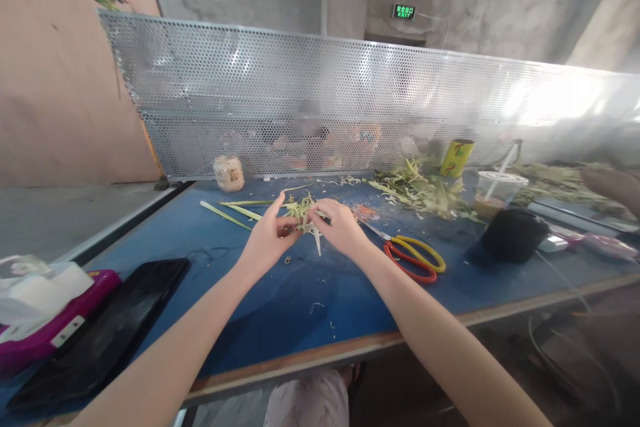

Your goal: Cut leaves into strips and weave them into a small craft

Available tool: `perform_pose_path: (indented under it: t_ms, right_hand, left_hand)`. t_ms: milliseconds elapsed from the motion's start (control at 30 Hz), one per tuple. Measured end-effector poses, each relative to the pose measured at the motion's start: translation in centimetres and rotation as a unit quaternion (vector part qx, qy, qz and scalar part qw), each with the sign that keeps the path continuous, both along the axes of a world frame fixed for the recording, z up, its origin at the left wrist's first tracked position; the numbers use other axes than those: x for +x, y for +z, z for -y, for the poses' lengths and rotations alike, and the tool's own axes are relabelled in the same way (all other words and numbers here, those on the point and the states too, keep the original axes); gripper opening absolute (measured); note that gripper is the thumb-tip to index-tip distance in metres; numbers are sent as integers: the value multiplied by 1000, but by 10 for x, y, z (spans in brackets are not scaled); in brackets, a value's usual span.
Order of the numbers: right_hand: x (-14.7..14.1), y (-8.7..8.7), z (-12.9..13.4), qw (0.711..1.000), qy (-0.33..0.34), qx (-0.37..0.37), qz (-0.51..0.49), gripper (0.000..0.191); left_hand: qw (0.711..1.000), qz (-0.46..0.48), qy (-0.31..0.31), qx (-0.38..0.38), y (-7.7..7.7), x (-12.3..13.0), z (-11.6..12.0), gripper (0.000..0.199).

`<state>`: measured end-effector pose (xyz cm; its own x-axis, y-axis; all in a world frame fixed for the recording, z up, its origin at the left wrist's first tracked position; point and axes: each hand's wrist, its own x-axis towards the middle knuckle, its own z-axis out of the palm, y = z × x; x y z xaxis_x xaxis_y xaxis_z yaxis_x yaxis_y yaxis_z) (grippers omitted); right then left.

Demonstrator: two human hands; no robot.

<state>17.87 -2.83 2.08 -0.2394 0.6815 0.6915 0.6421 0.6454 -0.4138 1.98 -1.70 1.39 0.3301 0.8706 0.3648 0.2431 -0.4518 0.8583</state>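
Over the blue table my left hand is closed around a small tangled piece of pale green plant strips, its thumb pointing up. My right hand pinches the same piece from the other side, fingertips pressed together. A pale pointed strip hangs down between the two hands. Long green stalks lie just beyond my left hand. Scissors with one red and one yellow handle rest to the right of my right hand. How the strips are joined is hidden by my fingers.
A heap of leaf strips lies at the back right, near a yellow-green can, a lidded cup and a black object. A perforated metal screen borders the back. A black tablet and purple power strip sit left.
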Motion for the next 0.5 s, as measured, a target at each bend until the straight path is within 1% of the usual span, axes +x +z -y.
perform_pose_path:
  t_ms: [67,133,233,300,400,433,500]
  right_hand:
    - [0,-1,-4,999,-18,-34,-7,15]
    - [0,-3,-7,999,-24,-45,-11,15]
    - [0,-4,-9,998,-16,-52,-19,16]
    - [-1,-3,-9,996,-12,-73,-41,17]
    - [-1,-1,-9,982,12,-151,-109,21]
    - [0,-1,-9,972,23,-189,-139,26]
    - [1,0,-11,941,47,-267,-201,38]
  left_hand:
    - [1000,9,-20,-22,0,1,2,90]
    - [999,13,-26,-42,1,2,3,90]
    - [998,10,-19,-51,1,2,4,90]
    - [999,4,-12,-43,1,1,3,89]
    - [1000,-1,10,-22,0,0,0,89]
    - [1000,-7,22,-15,0,-1,-2,88]
    - [999,-20,48,-4,-2,-2,-5,87]
